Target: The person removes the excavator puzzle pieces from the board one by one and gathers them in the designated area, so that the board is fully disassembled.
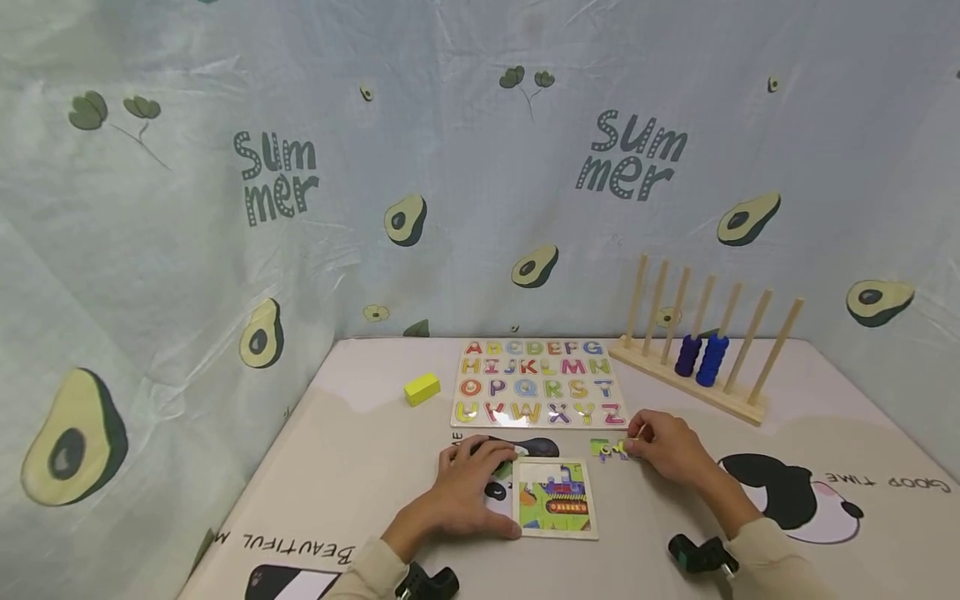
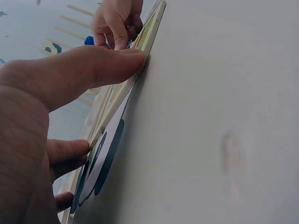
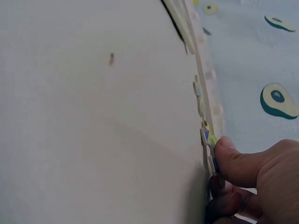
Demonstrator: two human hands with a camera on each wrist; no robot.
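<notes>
Puzzle tray (image 1: pixel 516 487) sits on worktop (image 1: pixel 630 517), touched along its left side by the spread left hand (image 1: pixel 474 492). Puzzle piece (image 3: pixel 212 164) is pinched by the right hand (image 1: pixel 666 446), beside loose pieces (image 1: pixel 602 447). These could be dragged if brushed; tray could be skewed by uneven pressure. Far side is bounded by alphabet board (image 1: pixel 525 426); more room is left nearside.

The hanging cloth (image 1: pixel 465 150) reads "SUMMER" at left and again at right, each split over two lines. The letter board (image 1: pixel 537 377) shows A to Z. Upside down on the tablecloth (image 1: pixel 637 508) stand "GOOD TIME" at right, "BEAUTIFUL" near left.
</notes>
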